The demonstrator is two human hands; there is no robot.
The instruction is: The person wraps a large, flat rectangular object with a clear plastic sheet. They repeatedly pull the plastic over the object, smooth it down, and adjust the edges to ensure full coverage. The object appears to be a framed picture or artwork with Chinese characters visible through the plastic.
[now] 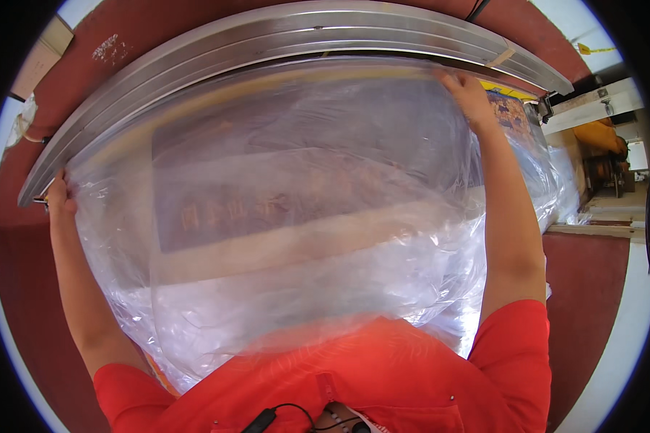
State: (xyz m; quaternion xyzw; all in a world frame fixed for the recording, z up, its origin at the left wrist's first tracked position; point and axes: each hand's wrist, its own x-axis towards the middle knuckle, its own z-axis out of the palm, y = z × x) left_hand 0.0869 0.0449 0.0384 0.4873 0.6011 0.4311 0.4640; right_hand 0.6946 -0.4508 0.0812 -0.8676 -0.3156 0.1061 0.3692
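Note:
A wide sheet of clear plastic film [303, 289], possibly a large bag, spreads wrinkled and shiny across the space between my arms. My left hand [62, 195] pinches its far left corner, close to the left end of a long metal bar [325, 32]. At the far right, my right hand [471, 99] has its fingers closed on the film's upper edge, just below the bar. Dark printed panels and a pale band show dimly through the film; I cannot tell whether they are part of it or lie underneath.
The grooved silver bar runs along the far side, with a yellow strip [509, 90] under its right part. A pale metal arm [592, 107] adjoins its right end. Beyond it are an orange-yellow object [599, 139] and a reddish-brown floor [588, 278].

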